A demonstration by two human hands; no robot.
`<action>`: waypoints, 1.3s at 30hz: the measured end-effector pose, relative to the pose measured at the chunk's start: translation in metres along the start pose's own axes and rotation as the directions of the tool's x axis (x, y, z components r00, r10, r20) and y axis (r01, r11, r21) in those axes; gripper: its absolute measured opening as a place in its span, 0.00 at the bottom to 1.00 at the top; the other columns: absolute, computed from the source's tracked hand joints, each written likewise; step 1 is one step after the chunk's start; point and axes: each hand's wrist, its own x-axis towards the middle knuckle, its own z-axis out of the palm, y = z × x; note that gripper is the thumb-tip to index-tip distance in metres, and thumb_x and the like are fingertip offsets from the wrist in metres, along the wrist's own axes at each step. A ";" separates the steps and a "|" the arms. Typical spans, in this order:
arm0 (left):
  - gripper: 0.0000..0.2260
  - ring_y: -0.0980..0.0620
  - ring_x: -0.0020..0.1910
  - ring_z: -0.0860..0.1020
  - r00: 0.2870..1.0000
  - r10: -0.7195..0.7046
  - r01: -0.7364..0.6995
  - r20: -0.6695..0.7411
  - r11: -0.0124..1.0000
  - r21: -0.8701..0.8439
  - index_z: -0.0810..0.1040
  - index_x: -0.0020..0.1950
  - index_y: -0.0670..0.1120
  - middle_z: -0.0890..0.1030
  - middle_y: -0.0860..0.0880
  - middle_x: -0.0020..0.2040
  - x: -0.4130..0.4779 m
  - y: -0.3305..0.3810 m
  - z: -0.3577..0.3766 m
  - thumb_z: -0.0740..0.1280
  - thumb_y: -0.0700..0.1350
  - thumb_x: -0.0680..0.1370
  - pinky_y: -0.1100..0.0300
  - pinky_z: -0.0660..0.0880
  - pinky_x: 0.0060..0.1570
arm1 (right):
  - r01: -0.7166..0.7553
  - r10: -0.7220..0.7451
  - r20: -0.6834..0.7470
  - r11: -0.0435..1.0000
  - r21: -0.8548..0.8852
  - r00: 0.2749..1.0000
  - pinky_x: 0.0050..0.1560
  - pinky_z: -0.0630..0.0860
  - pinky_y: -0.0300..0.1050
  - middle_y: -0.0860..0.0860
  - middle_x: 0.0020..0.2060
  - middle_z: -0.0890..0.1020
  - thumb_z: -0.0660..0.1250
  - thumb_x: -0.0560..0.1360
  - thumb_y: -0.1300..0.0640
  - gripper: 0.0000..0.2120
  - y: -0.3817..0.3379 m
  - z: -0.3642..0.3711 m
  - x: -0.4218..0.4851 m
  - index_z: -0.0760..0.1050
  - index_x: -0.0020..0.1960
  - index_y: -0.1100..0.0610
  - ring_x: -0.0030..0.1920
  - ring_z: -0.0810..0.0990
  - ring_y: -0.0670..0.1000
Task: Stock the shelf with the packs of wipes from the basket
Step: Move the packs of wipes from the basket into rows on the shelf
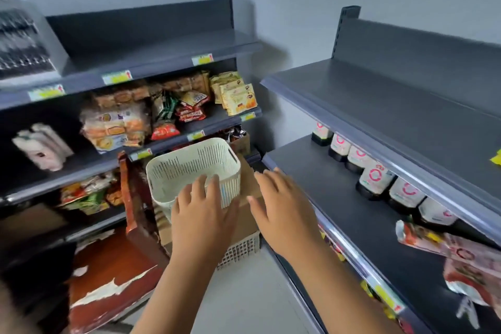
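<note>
Basket [193, 163] sits mid-frame on a cardboard box [245, 214], which in turn sits on a white crate [240, 252]. The target shelf [311, 171] is to its right, running from mid-frame towards the lower right.

My left hand [202, 214] is over the basket's near rim, fingers straight and spread, nothing in it. Can't tell whether it touches the rim or just hovers. My right hand [282, 206] is flat too, fingers splayed and holding nothing, over the box just right of the basket and near the shelf's front corner.

So the left is nearer the basket and the right is nearer the shelf. Any pick goes down and forward from the left hand; any place goes rightward.

Packs of wipes [375, 176] are already on that shelf, upright in one row along the back, side by side. The row's long axis follows the shelf edge towards the lower right. The front strip of the shelf is bare.

Hard to read:
- The part of the basket floor that shows looks bare, but my left hand hides the near part. There's a bluish patch behind the near slats, and I can't tell if it's a pack.
- The upper shelf's lip cuts off the tops of the farther packs.
- Pouches [466, 260] at lower right are blurred and cropped.
- Whole frame is motion-smeared, so labels are unreadable.

My guess is stocking is near done; check the basket before reaching.
</note>
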 end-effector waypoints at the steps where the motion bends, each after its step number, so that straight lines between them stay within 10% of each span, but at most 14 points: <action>1: 0.33 0.40 0.72 0.70 1.000 -0.021 0.021 0.022 1.000 0.000 0.68 0.75 0.49 0.72 0.45 0.75 0.007 -0.011 0.005 0.52 0.68 0.79 0.42 0.71 0.66 | 0.015 -0.015 0.025 1.000 0.002 1.000 0.72 0.71 0.54 0.52 0.69 0.76 0.56 0.82 0.43 0.25 -0.006 0.010 0.010 0.70 0.74 0.55 0.74 0.69 0.57; 20: 0.32 0.43 0.77 0.62 0.888 -0.315 0.287 0.335 0.949 0.133 0.64 0.78 0.51 0.66 0.49 0.78 0.256 -0.155 0.164 0.55 0.68 0.79 0.46 0.64 0.73 | 0.142 -0.145 0.514 0.989 0.045 0.845 0.72 0.67 0.53 0.55 0.70 0.73 0.54 0.83 0.38 0.26 -0.005 0.261 0.289 0.64 0.74 0.53 0.74 0.68 0.59; 31: 0.26 0.42 0.71 0.67 0.620 -0.412 0.411 0.667 0.895 0.171 0.69 0.71 0.49 0.73 0.46 0.70 0.290 -0.229 0.281 0.59 0.64 0.80 0.46 0.70 0.66 | -0.087 0.108 0.759 0.994 -0.069 0.642 0.49 0.72 0.50 0.54 0.59 0.78 0.57 0.82 0.39 0.21 0.009 0.397 0.335 0.70 0.65 0.54 0.59 0.77 0.57; 39: 0.32 0.42 0.77 0.62 0.358 -0.440 0.458 0.824 0.852 0.256 0.64 0.78 0.49 0.62 0.48 0.79 0.303 -0.265 0.365 0.67 0.57 0.77 0.44 0.62 0.73 | -0.390 0.328 0.844 0.907 -0.156 0.425 0.54 0.74 0.51 0.57 0.64 0.78 0.61 0.81 0.49 0.18 -0.010 0.489 0.337 0.70 0.68 0.56 0.65 0.77 0.61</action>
